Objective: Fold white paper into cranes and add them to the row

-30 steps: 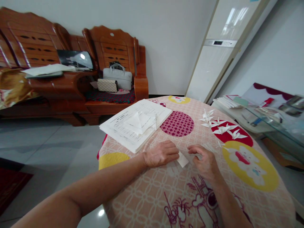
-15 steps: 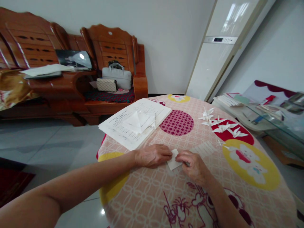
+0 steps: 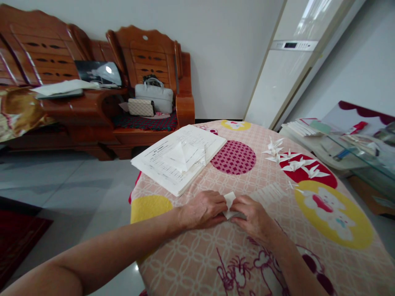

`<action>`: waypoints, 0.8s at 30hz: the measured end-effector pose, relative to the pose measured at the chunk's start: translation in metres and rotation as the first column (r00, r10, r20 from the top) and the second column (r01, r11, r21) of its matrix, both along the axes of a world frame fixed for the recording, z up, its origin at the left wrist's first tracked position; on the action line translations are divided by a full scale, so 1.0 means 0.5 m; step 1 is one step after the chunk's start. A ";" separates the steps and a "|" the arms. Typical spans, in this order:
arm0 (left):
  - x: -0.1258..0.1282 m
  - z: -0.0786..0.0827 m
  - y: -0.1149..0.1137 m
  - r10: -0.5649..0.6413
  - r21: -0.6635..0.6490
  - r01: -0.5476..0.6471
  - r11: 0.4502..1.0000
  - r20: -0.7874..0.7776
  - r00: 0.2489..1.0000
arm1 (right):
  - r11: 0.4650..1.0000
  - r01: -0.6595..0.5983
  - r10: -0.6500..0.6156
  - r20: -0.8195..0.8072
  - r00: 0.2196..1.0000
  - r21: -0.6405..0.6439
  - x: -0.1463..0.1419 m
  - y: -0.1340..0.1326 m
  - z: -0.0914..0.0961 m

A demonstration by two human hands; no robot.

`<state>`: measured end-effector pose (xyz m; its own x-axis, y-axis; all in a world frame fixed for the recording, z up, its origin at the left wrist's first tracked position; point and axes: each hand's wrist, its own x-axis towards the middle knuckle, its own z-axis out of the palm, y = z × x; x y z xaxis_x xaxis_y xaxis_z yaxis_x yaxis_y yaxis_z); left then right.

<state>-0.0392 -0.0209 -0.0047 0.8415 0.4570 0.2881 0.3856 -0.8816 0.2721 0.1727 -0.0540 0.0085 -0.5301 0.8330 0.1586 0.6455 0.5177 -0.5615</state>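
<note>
Pinching a small white paper piece [image 3: 230, 201] between them, the left hand [image 3: 203, 209] and right hand [image 3: 251, 216] meet fingertips on the patterned tablecloth [image 3: 277, 246], fingers closed narrowly on it.

Pink checked tabletop [image 3: 247, 255]: thick stack of printed white sheets [image 3: 160, 166] at far left edge, folded white paper triangle [image 3: 184, 156] lying on top; cluster of small white paper cranes [image 3: 293, 162] far right. Behind: carved red-brown wooden bench [image 3: 148, 53] carrying a grey handbag [image 3: 154, 98], tall white air conditioner [image 3: 286, 74] by the wall.
</note>
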 end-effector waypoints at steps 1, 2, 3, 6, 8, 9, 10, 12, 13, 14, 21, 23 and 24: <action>0.000 -0.001 0.000 0.000 0.011 0.000 1.000 0.000 1.000 | 1.000 -0.002 0.002 0.007 1.000 -0.002 -0.001 0.000 0.000; 0.000 -0.001 0.000 0.001 0.010 -0.001 1.000 0.004 1.000 | 1.000 -0.004 0.004 0.012 1.000 -0.002 -0.001 0.000 0.000; 0.000 -0.002 0.000 0.002 0.002 -0.002 1.000 0.011 1.000 | 1.000 -0.007 0.007 0.015 1.000 -0.002 -0.001 0.000 -0.001; -0.002 -0.007 0.000 0.000 -0.028 0.000 1.000 0.026 1.000 | 1.000 -0.025 0.025 0.021 0.999 0.000 0.000 0.000 -0.003; -0.002 -0.010 0.000 0.009 -0.040 -0.008 0.999 0.035 0.999 | 0.999 -0.032 0.032 0.019 0.999 0.005 -0.001 -0.001 -0.003; -0.002 -0.011 0.000 0.017 -0.050 -0.015 0.999 0.041 0.999 | 1.000 -0.030 0.030 0.013 0.999 0.007 -0.002 -0.001 -0.003; -0.002 -0.010 -0.001 0.028 -0.068 -0.025 0.997 0.050 0.998 | 1.000 -0.023 0.023 0.001 1.000 0.006 -0.002 -0.001 -0.003; 0.000 -0.006 -0.001 0.063 -0.138 -0.051 0.989 0.078 0.995 | 1.000 -0.003 0.002 -0.036 0.999 -0.006 -0.003 -0.001 -0.004; 0.001 -0.002 0.000 0.089 -0.190 -0.070 0.979 0.093 0.992 | 1.000 0.007 -0.008 -0.060 0.998 -0.015 -0.003 0.000 -0.005; 0.002 0.002 0.000 0.120 -0.245 -0.091 0.965 0.105 0.987 | 1.000 0.016 -0.018 -0.084 0.996 -0.023 -0.003 0.001 -0.006; 0.012 0.023 0.001 0.314 -0.456 -0.250 0.854 0.069 0.947 | 0.995 0.080 -0.088 -0.138 0.987 -0.061 -0.014 0.010 -0.011; 0.014 0.023 0.001 0.339 -0.470 -0.273 0.839 0.059 0.939 | 0.993 0.088 -0.099 -0.147 0.984 -0.078 -0.018 0.010 -0.008; 0.015 0.022 0.001 0.345 -0.473 -0.278 0.836 0.060 0.937 | 0.992 0.092 -0.105 -0.153 0.983 -0.086 -0.019 0.010 -0.006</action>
